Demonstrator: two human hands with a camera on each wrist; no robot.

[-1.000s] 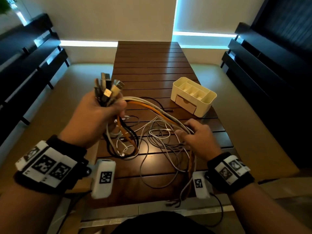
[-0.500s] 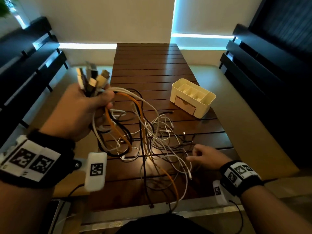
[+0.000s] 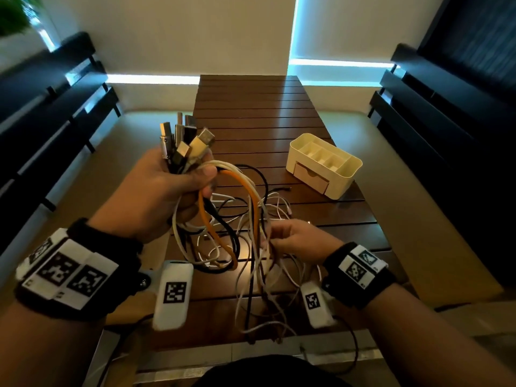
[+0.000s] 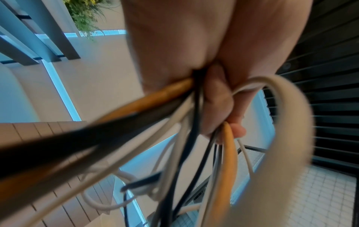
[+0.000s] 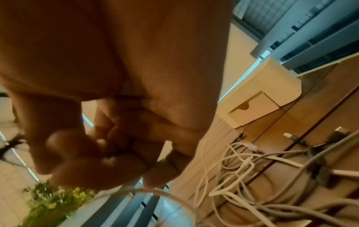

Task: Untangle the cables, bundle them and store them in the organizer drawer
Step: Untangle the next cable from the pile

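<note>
My left hand (image 3: 178, 188) is raised above the table's left side and grips a bunch of cables just below their USB plugs (image 3: 183, 143), which stick up from the fist. White, black and orange cables (image 3: 251, 219) hang from it in tangled loops down to the table. In the left wrist view the fingers (image 4: 217, 107) curl round these strands. My right hand (image 3: 282, 238) is lower, at the middle of the table, its fingers closed round several hanging strands. The cream organizer (image 3: 325, 166) stands at the right, its drawer (image 3: 310, 177) closed.
The brown slatted table (image 3: 251, 107) runs away from me. Loose white cable ends (image 5: 242, 161) lie on it near the organizer (image 5: 260, 95). Dark benches (image 3: 55, 107) flank both sides, and the table's near edge (image 3: 251, 356) is just before my body.
My left hand swung left and came back toward the centre with the plugs. My right hand let go, dropped to the table, then rose and took hold of the hanging strands.
</note>
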